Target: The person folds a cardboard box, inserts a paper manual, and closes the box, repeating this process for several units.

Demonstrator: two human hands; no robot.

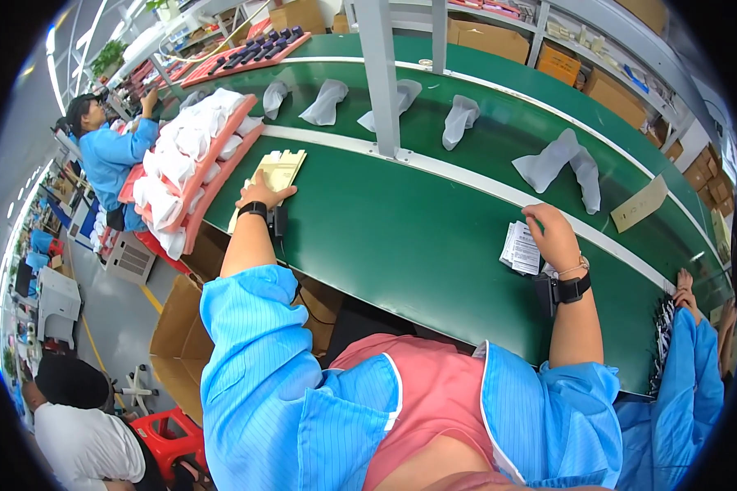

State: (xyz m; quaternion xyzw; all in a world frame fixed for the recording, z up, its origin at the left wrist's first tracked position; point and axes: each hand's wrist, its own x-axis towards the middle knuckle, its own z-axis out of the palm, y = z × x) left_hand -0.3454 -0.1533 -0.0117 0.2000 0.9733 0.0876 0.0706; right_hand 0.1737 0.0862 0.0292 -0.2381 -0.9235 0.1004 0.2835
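Observation:
My left hand [262,195] lies with fingers spread on a stack of flat cream-coloured cards or folded cardboard pieces [287,168] at the left of the green bench. The palm hides part of that stack. Over to the right, my right hand [555,236] hovers at the edge of a small pile of white printed leaflets [522,250]. Its fingers are loosely curved and apart, and I see nothing between them. The hand covers the pile's right side. Each of my wrists wears a black strapped device.
A conveyor belt [491,147] beyond a pale rail carries several translucent wrapped items [462,121] and a cream card [639,204]. Pink trays [213,176] of white-wrapped items stand left. A grey post [378,82] rises mid-bench. Co-workers are at left and right; another person's hand [685,286] rests right.

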